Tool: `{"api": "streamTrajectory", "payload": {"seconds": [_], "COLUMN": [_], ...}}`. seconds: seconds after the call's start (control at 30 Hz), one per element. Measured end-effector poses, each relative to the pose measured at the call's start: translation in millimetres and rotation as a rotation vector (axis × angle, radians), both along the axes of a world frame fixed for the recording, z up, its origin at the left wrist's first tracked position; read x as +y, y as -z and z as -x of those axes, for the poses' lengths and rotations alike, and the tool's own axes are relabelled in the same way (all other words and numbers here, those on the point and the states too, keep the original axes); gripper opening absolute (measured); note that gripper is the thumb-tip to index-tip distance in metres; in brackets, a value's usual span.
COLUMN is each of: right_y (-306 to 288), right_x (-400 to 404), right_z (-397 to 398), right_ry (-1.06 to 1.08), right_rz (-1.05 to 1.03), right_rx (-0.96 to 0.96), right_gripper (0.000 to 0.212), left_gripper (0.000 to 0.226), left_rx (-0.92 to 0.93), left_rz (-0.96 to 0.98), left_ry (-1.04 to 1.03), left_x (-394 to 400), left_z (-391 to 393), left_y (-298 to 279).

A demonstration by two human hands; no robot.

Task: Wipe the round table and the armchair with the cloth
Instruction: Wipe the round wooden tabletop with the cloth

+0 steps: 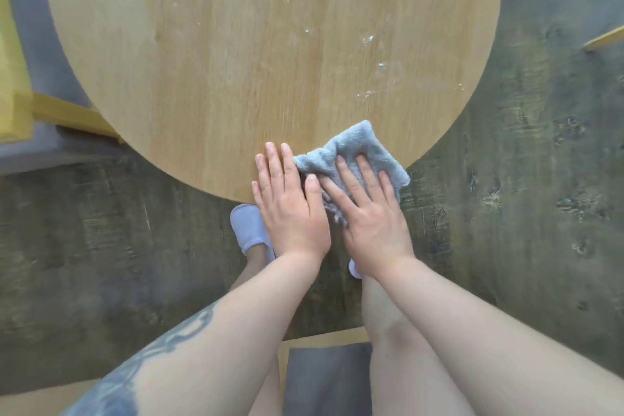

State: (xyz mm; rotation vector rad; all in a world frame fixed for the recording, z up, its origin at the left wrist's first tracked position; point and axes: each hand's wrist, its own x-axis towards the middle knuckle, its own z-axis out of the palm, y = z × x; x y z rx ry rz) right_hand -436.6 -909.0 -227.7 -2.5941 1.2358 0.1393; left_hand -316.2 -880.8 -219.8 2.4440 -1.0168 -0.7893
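Bench [236,54]: one, round, light wood grain top, seen from above. White smears and specks sit on its right half and far side, several patches; near edge looks clean.

Cloth [358,149]: one, grey-blue terry, crumpled, lying on the bench at the near-right edge, one corner hanging just past the rim.

Hands: two, both at the near edge of the bench, side by side and nearly touching.
- right hand [368,209]: flat on the cloth, fingers straight and spread, pressing it to the top. Not gripping.
- left hand [290,203]: flat, fingers straight and together, fingertips on bare wood just left of the cloth; thumb touches the cloth's edge. Not gripping either.

Left forearm carries a dark tattoo.

Armchair [37,54]: one visible at left, grey upholstery with yellow trim, tucked against the bench's left side, partly under the top. Well apart from the cloth.

Another grey seat cushion [327,378] on a wood frame shows at the bottom, between the person's legs.

Slippers: two, pale; left one [250,230] clear below the bench rim, right one mostly hidden behind the right wrist.

Floor [523,213]: dark, mottled grey-green.

No containers in view.
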Motion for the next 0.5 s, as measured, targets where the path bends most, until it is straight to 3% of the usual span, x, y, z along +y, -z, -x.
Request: {"api": "streamTrajectory", "payload": {"seconds": [0.03, 0.13, 0.17, 0.3, 0.43, 0.5], "right_y": [0, -2, -4, -4, -2, -3], "right_x": [-17, -58, -57, -58, -84, -66], "right_z": [18, 29, 22, 58, 77, 62], "right_ry": [0.0, 0.281, 0.252, -0.27, -0.051, -0.108], "right_rz": [0.007, -0.012, -0.03, -0.075, -0.028, -0.053], "right_rx": [0.029, 0.064, 0.051, -0.018, 0.004, -0.047], "right_gripper": [0.062, 0.06, 0.059, 0.063, 0.065, 0.065], "left_gripper": [0.061, 0.062, 0.062, 0.062, 0.063, 0.063], "left_rx": [-0.028, -0.084, -0.101, -0.1, -0.051, -0.028], "left_rz": [-0.019, -0.081, -0.095, -0.085, -0.06, -0.051], "left_ry": [-0.039, -0.178, -0.228, -0.285, -0.212, -0.229], "left_x": [-3, -18, -24, -41, -44, -45], "left_z": [6, 30, 38, 67, 90, 100], "left_y": [2, 4, 4, 0, -2, -4]}}
